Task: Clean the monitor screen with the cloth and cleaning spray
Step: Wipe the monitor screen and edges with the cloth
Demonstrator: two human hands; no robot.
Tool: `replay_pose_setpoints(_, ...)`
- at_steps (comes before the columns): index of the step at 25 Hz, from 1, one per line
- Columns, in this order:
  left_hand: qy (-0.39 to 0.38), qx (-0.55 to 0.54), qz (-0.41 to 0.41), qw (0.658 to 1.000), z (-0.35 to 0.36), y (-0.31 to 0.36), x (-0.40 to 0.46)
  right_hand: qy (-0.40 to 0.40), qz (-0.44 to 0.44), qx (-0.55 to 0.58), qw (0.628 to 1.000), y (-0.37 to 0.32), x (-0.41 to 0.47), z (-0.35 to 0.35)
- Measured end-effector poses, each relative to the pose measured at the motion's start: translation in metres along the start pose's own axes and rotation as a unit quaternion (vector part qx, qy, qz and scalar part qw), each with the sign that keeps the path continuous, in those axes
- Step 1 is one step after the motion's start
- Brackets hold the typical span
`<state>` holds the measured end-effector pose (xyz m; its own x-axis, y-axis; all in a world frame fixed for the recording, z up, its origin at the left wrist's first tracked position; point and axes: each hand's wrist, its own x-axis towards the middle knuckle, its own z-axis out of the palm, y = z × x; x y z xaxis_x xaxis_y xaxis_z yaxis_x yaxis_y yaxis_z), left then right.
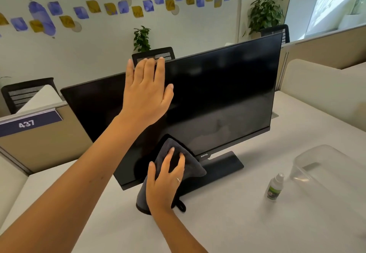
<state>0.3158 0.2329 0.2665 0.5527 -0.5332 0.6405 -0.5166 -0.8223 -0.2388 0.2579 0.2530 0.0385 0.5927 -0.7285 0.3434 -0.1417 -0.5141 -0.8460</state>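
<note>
Left arm stretched up and fwd, left hand (146,92) flat w/ fingers straight and close together, thumb out to the side. Right arm reaches fwd lower down, right hand (164,181) palm-down, fingers spread and pressing, ring on one finger.

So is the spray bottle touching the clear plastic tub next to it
Apart. The head view shows the spray bottle standing upright on the desk, with a strip of bare desk between it and the clear tub.
</note>
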Motion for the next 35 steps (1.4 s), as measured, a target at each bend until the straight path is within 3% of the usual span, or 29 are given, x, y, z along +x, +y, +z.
replay_pose_setpoints(4,0.027,-0.009,-0.008,1.000,0.004,-0.004,-0.004,-0.007,0.002,-0.026,1.000,-0.002,0.002,0.010)
replay_pose_setpoints(9,0.047,-0.064,-0.045,0.996,0.004,0.000,-0.004,-0.001,0.053,0.100,0.994,-0.001,0.040,0.000)
replay_pose_setpoints(15,0.046,-0.071,-0.045,0.995,0.007,0.000,-0.002,0.107,0.127,0.172,0.971,0.034,0.137,-0.048)
replay_pose_setpoints(21,0.034,-0.066,-0.043,0.996,0.006,0.000,-0.002,0.149,0.156,0.197,0.956,0.051,0.169,-0.065)
replay_pose_setpoints(26,0.017,-0.061,-0.038,0.997,0.003,-0.002,-0.002,0.103,0.154,0.158,0.970,0.018,0.108,-0.028)
replay_pose_setpoints(31,0.009,-0.058,-0.036,0.998,0.001,-0.003,-0.003,0.028,0.082,0.103,0.991,-0.007,0.023,0.009)
replay_pose_setpoints(35,0.002,-0.067,-0.038,0.997,0.000,-0.002,-0.002,-0.012,0.087,0.076,0.993,-0.005,0.017,0.013)
